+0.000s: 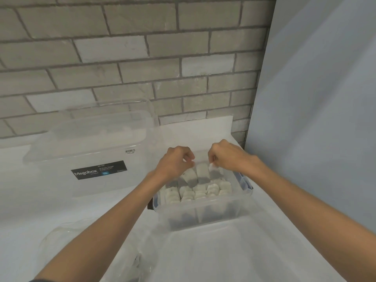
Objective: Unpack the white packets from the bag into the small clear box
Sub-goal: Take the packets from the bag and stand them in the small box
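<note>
Standing by the counter, I see the small clear box [203, 217] nearly full of white packets [202, 174]: three upright at the back and at least five packed in front. They look light, soft and crushable, best pinched by the top edge. The right hand [225, 157] pinches one packet's top corner. The left hand [175, 161] curls over a neighbouring packet's top, but I cannot tell whether it has hold. One clear bag [140, 261] lies slack nearby.

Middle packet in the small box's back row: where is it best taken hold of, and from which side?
Grip the top edge from above: the middle packet stands upright, wedged between neighbouring packets, so only its top is free.
</note>
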